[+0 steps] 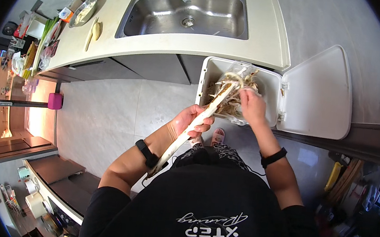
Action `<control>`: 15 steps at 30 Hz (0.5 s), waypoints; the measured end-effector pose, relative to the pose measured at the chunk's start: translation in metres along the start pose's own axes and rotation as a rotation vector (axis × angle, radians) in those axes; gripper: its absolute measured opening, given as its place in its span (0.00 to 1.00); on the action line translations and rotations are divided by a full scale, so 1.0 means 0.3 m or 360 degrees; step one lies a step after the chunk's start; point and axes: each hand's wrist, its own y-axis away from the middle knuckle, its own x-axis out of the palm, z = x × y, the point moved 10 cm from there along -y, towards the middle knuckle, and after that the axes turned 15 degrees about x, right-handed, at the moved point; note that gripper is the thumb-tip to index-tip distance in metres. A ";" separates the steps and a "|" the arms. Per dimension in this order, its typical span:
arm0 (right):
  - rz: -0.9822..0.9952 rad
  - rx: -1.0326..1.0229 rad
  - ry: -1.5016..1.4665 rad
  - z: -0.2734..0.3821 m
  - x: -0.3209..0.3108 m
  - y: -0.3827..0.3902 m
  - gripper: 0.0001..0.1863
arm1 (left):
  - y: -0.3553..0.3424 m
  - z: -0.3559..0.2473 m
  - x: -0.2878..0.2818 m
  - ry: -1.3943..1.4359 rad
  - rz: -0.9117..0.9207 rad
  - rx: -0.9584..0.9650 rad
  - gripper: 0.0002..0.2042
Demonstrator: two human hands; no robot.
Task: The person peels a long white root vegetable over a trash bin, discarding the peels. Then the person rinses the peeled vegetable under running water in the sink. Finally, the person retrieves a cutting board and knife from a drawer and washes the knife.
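My left hand [194, 121] is closed around a long pale stalk [187, 135], which slants from near my left forearm up over an open white bin, with brown, ragged skin at its upper end. My right hand [251, 104] is closed beside that upper end, above the bin; what its fingers hold is blurred and too small to make out. The bin [271, 96] holds a heap of pale and brown peelings [231, 105] in a clear liner. Its white lid [318, 96] lies flipped open to the right.
Behind the bin runs a cream counter [151, 41] with a steel sink [163, 17]. At left stand a metal bowl [83, 12], peeled pale pieces [95, 31] and assorted groceries [47, 36]. A magenta object [55, 101] sits on the left; clutter [344, 179] fills the lower right.
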 end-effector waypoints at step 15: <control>-0.0213 0.0102 -0.0065 -0.046 -0.027 -0.046 0.15 | 0.026 -0.024 0.024 0.0162 0.0047 -0.0040 0.19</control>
